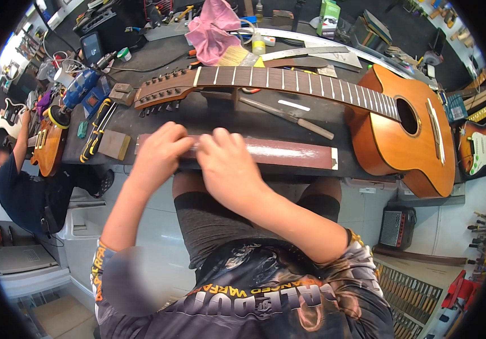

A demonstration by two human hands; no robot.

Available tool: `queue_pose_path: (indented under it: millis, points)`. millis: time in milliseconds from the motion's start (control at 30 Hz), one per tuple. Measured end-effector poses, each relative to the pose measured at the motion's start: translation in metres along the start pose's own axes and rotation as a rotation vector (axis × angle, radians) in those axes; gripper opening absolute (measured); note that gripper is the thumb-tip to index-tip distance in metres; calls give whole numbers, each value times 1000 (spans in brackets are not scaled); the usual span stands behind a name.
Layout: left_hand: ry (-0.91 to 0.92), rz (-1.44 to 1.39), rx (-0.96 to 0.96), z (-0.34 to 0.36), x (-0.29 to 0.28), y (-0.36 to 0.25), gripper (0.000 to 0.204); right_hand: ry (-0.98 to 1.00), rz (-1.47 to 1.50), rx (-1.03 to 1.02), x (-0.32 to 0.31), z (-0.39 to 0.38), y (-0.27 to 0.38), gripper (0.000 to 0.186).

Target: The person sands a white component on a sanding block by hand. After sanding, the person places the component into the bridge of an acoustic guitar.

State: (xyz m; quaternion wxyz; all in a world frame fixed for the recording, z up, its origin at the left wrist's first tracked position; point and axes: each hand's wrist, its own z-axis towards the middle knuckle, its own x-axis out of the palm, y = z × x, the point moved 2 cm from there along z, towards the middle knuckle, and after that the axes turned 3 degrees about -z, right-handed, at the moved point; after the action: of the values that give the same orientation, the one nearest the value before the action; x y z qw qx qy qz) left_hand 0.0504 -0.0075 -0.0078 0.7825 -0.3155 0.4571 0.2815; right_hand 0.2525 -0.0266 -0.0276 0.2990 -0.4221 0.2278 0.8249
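Note:
A long reddish-brown strip [299,153], like sandpaper on a flat board, lies along the bench's near edge with a pale dusty streak down its middle. My left hand [164,148] is over its left part, fingers curled down and pressed together. Close beside it, my right hand [226,161] is closed the same way; the fingertips of both nearly meet. Whatever they pinch against the strip is hidden under the fingers. Behind the hands, an acoustic guitar [381,127] lies face up without strings, its headstock [164,88] to the left and its neck on a support.
Between neck and strip lie a wooden-handled file [288,118] and a small white strip [293,105]. Left are a wooden block [114,145], yellow-black tools [96,138] and a blue polisher [79,90]. A pink cloth [212,31] and brush [237,56] sit behind. Another person [28,181] works far left.

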Motion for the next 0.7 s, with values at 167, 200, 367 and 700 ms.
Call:
queue_pose_path:
  millis: [167,200,367,700]
  points:
    - [-68,-195,171,69,68,-94,18,129,-148,166,-86,-79,-69,32]
    - [-80,-209,193,83,79,-112,16,133,-160,201,-102,-90,-80,37]
    - [-95,-178,190,91,91,-124,11,163,-122,225,-112,-97,-92,39]
    - [-38,27,-61,-21,-16,23,19,28,-44,-71,21,21,21,17]
